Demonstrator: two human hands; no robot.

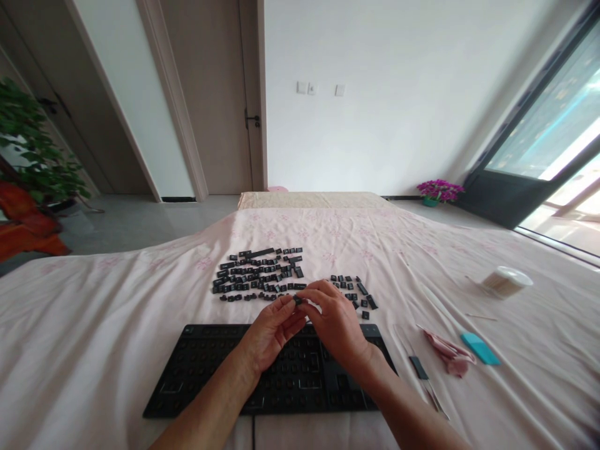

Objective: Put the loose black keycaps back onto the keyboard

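A small black keycap point(297, 300) is pinched between the fingertips of the left hand point(274, 330) and the right hand point(334, 322). Both are held closed on it just above the keyboard point(197, 375), with loose keycaps point(260, 275) laid beyond.

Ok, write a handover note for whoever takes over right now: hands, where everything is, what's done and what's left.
Left hand and right hand: together pinching one small black keycap above the black keyboard frame.
Keyboard frame: on the pink bedsheet, its caps appear removed.
Loose black keycaps: large group behind the frame, smaller group to its right.
Done: caps pulled and laid out.
Left: the held cap; why it is held is unclear.
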